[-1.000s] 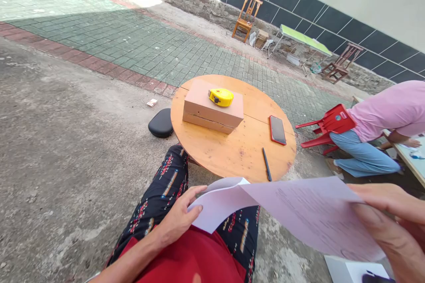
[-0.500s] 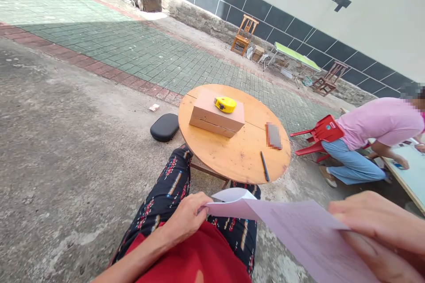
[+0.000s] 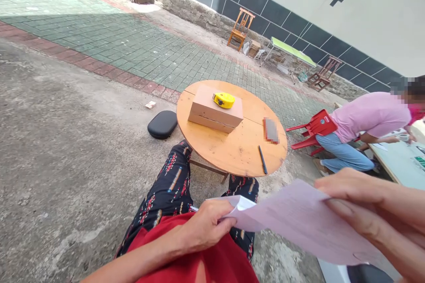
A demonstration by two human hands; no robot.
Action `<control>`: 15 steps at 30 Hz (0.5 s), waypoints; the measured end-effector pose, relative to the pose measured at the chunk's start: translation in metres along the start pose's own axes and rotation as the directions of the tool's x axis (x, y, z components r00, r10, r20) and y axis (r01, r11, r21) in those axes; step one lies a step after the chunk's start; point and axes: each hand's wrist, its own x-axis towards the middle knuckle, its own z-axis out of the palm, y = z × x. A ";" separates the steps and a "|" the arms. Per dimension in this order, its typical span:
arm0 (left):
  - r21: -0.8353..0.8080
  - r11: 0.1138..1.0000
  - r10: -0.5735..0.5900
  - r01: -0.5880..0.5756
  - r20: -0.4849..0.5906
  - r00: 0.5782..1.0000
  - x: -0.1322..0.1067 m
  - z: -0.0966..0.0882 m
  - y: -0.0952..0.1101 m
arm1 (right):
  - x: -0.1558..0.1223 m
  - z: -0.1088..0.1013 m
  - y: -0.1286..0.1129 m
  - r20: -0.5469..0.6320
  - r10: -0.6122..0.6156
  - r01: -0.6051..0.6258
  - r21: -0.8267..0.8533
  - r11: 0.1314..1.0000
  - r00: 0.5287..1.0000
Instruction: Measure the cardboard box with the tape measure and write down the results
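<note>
I hold a white printed sheet of paper over my lap with both hands. My left hand pinches its curled left corner, fingers closed on it. My right hand grips the right edge, fingers wrapped over the top. In front of my knees stands a round wooden table. On it lie a flat wooden box with a yellow tape measure on top, a phone and a black pen.
A black case lies on the concrete left of the table. To the right a person in a pink shirt bends over a board, beside a tipped red plastic chair. Wooden chairs and a green folding table stand by the tiled wall.
My left hand has slid rightward along the paper's corner and closed tighter on it. The sheet has lowered and tilted. My view has shifted slightly up and left.
</note>
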 end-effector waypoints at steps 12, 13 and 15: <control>-0.359 0.881 -0.299 0.308 0.083 0.951 0.021 -0.003 0.020 | 0.063 0.057 0.128 0.283 0.256 -0.322 0.220 0.921 0.924; -0.403 0.849 -0.336 0.341 0.084 0.938 0.021 -0.001 0.018 | 0.058 0.061 0.125 0.234 0.274 -0.323 0.204 0.924 0.933; -0.455 0.800 -0.408 0.391 0.064 0.911 0.020 0.001 0.012 | 0.040 0.062 0.117 0.103 0.311 -0.326 0.200 0.924 0.945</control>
